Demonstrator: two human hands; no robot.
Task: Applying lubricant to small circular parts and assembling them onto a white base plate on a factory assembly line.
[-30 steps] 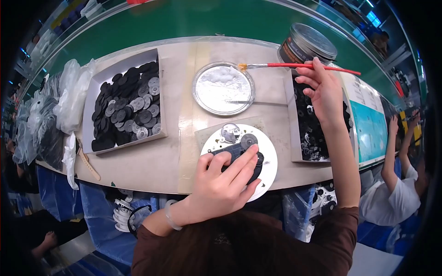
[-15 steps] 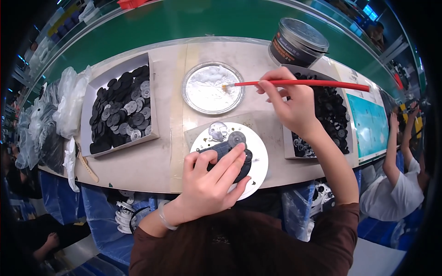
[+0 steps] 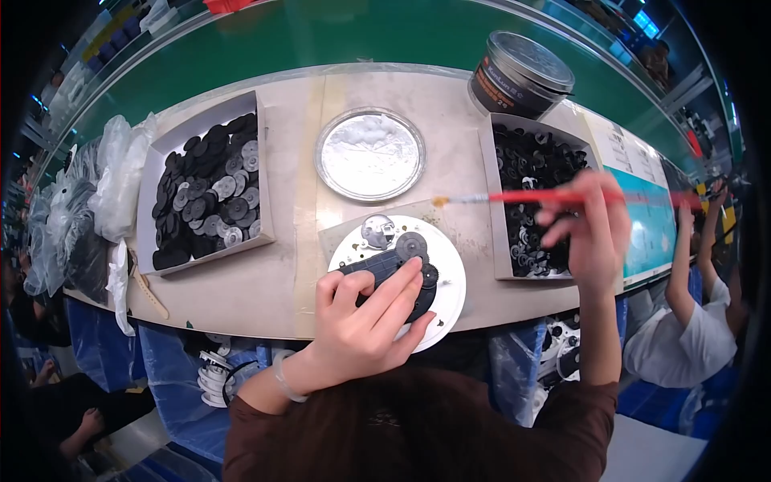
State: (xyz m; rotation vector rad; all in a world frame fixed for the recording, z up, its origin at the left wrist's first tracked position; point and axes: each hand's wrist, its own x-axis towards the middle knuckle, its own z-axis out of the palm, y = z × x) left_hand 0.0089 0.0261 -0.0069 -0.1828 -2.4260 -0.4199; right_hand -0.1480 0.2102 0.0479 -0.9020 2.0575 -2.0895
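Observation:
My left hand (image 3: pixel 365 321) lies over a gear assembly (image 3: pixel 377 263), fingers pressed together on its dark parts and gears. That assembly is a white round base (image 3: pixel 452 289) carrying a dark housing, grey and black gears and a small silvery round part (image 3: pixel 377 231). Part of it is hidden under my palm. Pinched in my right hand (image 3: pixel 596 233) is a red-handled brush (image 3: pixel 522 196), blurred by motion, its bristle tip pointing left above the base. Beyond the base sits a round shallow dish (image 3: pixel 371 193) of white grease-like paste.
A box of black and grey discs (image 3: pixel 269 229) stands on the left, beside clear plastic bags (image 3: pixel 124 177). To the right is a box of small black parts (image 3: pixel 487 145). A dark tub with a clear lid (image 3: pixel 522 72) stands behind it. Another person (image 3: pixel 683 329) works at far right.
My right hand has moved right and toward me, carrying the brush from the dish's paste to above the base's right side. My left hand stays on the gear assembly.

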